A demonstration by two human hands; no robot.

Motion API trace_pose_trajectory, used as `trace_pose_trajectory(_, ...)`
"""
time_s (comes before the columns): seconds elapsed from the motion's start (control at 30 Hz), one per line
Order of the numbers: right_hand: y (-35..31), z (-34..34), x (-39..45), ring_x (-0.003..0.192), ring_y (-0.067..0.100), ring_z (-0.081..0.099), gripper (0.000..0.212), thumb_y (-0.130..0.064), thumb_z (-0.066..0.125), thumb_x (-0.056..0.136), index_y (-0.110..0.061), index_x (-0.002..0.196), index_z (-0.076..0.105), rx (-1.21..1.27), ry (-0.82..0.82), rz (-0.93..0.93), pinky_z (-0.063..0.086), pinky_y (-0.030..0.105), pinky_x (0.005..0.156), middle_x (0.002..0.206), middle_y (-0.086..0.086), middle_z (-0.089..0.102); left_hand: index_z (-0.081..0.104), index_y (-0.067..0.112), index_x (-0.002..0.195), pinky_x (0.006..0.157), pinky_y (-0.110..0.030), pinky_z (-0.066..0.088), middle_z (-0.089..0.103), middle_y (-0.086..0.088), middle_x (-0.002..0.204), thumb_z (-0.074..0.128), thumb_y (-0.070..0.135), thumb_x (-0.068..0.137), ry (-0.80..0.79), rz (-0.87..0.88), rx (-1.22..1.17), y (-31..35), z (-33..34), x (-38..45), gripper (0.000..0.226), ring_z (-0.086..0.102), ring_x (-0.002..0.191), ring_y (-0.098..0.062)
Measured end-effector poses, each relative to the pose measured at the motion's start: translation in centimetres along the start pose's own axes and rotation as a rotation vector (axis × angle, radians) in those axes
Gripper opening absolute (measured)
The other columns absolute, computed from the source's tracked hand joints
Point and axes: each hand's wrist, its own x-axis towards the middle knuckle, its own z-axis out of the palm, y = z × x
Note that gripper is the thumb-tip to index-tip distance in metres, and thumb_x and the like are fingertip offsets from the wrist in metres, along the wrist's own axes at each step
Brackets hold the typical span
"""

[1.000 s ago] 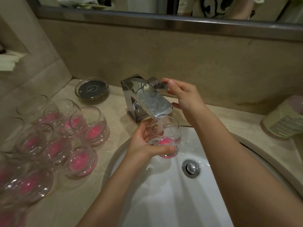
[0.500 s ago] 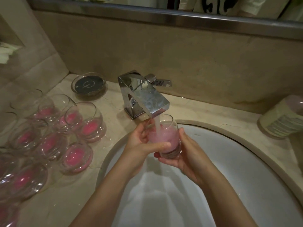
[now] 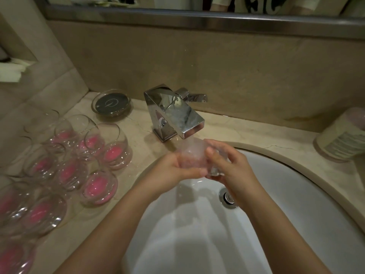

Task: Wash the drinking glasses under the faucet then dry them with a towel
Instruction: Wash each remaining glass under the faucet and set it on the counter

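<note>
The head view looks down on a beige marble desk (image 3: 138, 125) with a white oval sink (image 3: 296, 194) sunk into it, a round metal drain (image 3: 227, 196) at the basin's bottom. Beige stone panels line the wall behind, and a steel-framed mirror (image 3: 197, 18) runs along the top edge. One angular chrome faucet (image 3: 173, 113) stands at the back of the sink, and water runs from its spout.

Left of the sink, a cluster of round clear drinking glasses with pink bottoms (image 3: 79, 161) stands on the desk, packed close together; about a dozen are visible, though those at the frame's edge are blurred and an exact count is not possible. One shallow round glass dish with a dark insert (image 3: 111, 102) sits behind them beside the faucet. One pale cylindrical container (image 3: 341, 137) rests at the far right. A stack of white folded tissues (image 3: 10, 71) shows in a wall niche at the left.

One clear drinking glass (image 3: 192, 157) is held just under the spout, above the basin, with water streaming over it. The left hand (image 3: 177, 169) wraps around it from the left side, fingers curled beneath. The right hand (image 3: 227, 163) holds it from the right, fingers bent over the glass's rim and side.
</note>
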Motion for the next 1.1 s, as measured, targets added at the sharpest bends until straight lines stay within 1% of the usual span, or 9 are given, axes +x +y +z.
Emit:
trace_pose_trajectory(0.07, -0.3, -0.4, 0.2, 0.092, 0.021, 0.071, 0.046, -0.049, 0.062, 0.076, -0.026, 0.116, 0.067, 0.004, -0.042, 0.074, 0.058, 0.030, 0.068, 0.113, 0.004, 0.070, 0.073, 0.016, 0.104, 0.094, -0.022, 0.051, 0.076, 0.003, 0.098, 0.071, 0.000, 0.082, 0.012, -0.002, -0.080, 0.5, 0.1, -0.1, 0.027, 0.070, 0.099, -0.009)
trace_pose_trajectory(0.2, -1.1, -1.0, 0.3, 0.061, 0.011, 0.067, 0.035, -0.039, 0.056, 0.094, -0.011, 0.109, 0.068, -0.079, -0.207, 0.189, 0.052, 0.021, 0.055, 0.089, 0.007, 0.074, 0.079, 0.019, 0.095, 0.089, -0.027, 0.054, 0.076, -0.006, 0.099, 0.076, 0.012, 0.074, 0.010, -0.056, -0.219, 0.2, 0.6, -0.6, 0.022, 0.072, 0.097, -0.016)
trace_pose_trajectory(0.27, -1.2, -1.3, 0.4, 0.065, 0.011, 0.067, 0.027, -0.028, 0.064, 0.090, -0.010, 0.110, 0.067, -0.089, -0.215, 0.155, 0.052, 0.020, 0.057, 0.092, 0.008, 0.072, 0.080, 0.017, 0.088, 0.085, -0.033, 0.058, 0.076, -0.013, 0.097, 0.071, 0.018, 0.077, 0.037, -0.104, -0.362, 0.0, 0.8, -0.7, 0.015, 0.073, 0.093, -0.021)
trace_pose_trajectory(0.43, -1.1, -2.2, 0.8, 0.089, 0.019, 0.066, 0.050, -0.019, 0.083, 0.065, -0.018, 0.111, 0.066, -0.123, -0.246, 0.051, 0.053, 0.024, 0.067, 0.116, 0.014, 0.062, 0.079, 0.012, 0.089, 0.087, -0.037, 0.058, 0.075, -0.014, 0.099, 0.062, 0.017, 0.077, 0.100, -0.133, -0.499, 0.0, 1.0, -0.5, 0.021, 0.073, 0.094, -0.026)
trace_pose_trajectory(0.63, -1.7, -2.1, 1.1, 0.071, 0.015, 0.069, 0.034, -0.039, 0.054, 0.095, -0.012, 0.107, 0.069, -0.130, -0.230, 0.228, 0.056, 0.028, 0.063, 0.089, 0.007, 0.072, 0.074, 0.010, 0.102, 0.090, -0.031, 0.052, 0.075, -0.013, 0.103, 0.069, 0.021, 0.073, 0.072, -0.118, -0.360, 0.4, 1.8, -0.4, 0.031, 0.071, 0.099, -0.023)
trace_pose_trajectory(0.77, -1.4, -2.4, 1.1, 0.091, 0.023, 0.067, 0.026, -0.016, 0.071, 0.083, -0.013, 0.108, 0.064, -0.193, -0.213, 0.053, 0.056, 0.036, 0.075, 0.111, 0.013, 0.065, 0.074, 0.006, 0.089, 0.073, -0.034, 0.059, 0.075, -0.011, 0.081, 0.063, 0.022, 0.073, 0.197, -0.161, -0.563, 0.5, 2.0, 0.0, 0.025, 0.073, 0.076, -0.024)
trace_pose_trajectory(0.83, -1.5, -2.6, 1.1, 0.104, 0.025, 0.066, 0.032, -0.014, 0.074, 0.080, -0.015, 0.111, 0.065, -0.198, -0.227, 0.028, 0.058, 0.036, 0.079, 0.118, 0.013, 0.063, 0.073, 0.003, 0.096, 0.080, -0.038, 0.058, 0.075, -0.014, 0.088, 0.062, 0.023, 0.075, 0.210, -0.153, -0.553, 0.4, 2.0, 0.0, 0.031, 0.073, 0.082, -0.027)
trace_pose_trajectory(0.97, -1.9, -2.3, 1.0, 0.088, 0.025, 0.070, 0.041, -0.044, 0.058, 0.090, -0.012, 0.114, 0.066, -0.148, -0.293, 0.217, 0.060, 0.033, 0.066, 0.106, 0.013, 0.070, 0.071, -0.002, 0.108, 0.093, -0.039, 0.053, 0.072, -0.022, 0.104, 0.064, 0.021, 0.074, 0.177, -0.125, -0.472, 0.4, 2.5, -0.3, 0.042, 0.070, 0.098, -0.034)
trace_pose_trajectory(1.1, -1.4, -2.6, 1.1, 0.078, 0.018, 0.067, 0.037, -0.029, 0.070, 0.078, -0.014, 0.111, 0.064, -0.106, -0.235, 0.139, 0.054, 0.024, 0.062, 0.106, 0.013, 0.064, 0.070, -0.007, 0.105, 0.083, -0.033, 0.057, 0.072, -0.024, 0.102, 0.064, 0.018, 0.075, 0.181, -0.132, -0.505, 0.6, 2.6, -0.1, 0.039, 0.070, 0.091, -0.031)
